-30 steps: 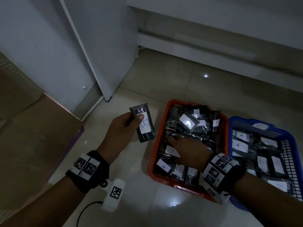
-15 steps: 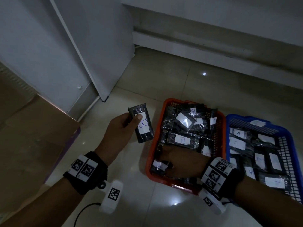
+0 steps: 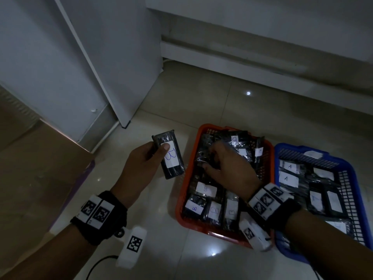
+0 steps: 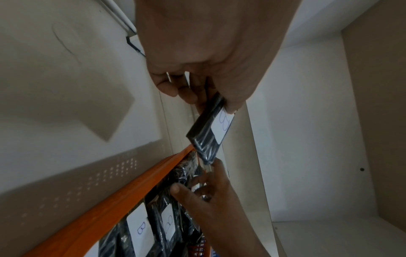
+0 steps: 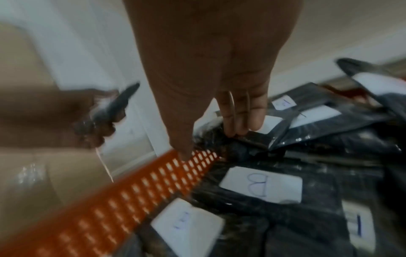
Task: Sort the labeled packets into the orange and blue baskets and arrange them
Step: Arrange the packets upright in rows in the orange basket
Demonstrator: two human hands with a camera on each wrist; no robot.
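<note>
My left hand [image 3: 159, 151] holds a black packet [image 3: 171, 158] with a white label marked B, thumb on the label, just left of the orange basket [image 3: 182, 190]. The same packet [image 4: 208, 132] shows in the left wrist view below the left hand [image 4: 208, 100]. My right hand [image 3: 210, 158] is inside the orange basket, its straight fingers [image 5: 239, 121] pressing into the heap of black packets at the far half, with the thumb by the basket wall [image 5: 131, 191]. A row of B packets [image 3: 214, 211] lies at the near end. The blue basket [image 3: 282, 150] on the right holds packets marked A [image 3: 288, 178].
The baskets stand side by side on a glossy tiled floor [image 3: 161, 249]. A white cabinet panel [image 3: 121, 57] rises at the back left, a cardboard box [image 3: 40, 168] lies at the left, and a low white ledge [image 3: 262, 47] runs along the back. A black cable [image 3: 96, 265] trails near my left forearm.
My right hand has moved from the near end of the orange basket to its far half, uncovering the near row of B packets. The left hand still holds its packet in place.
</note>
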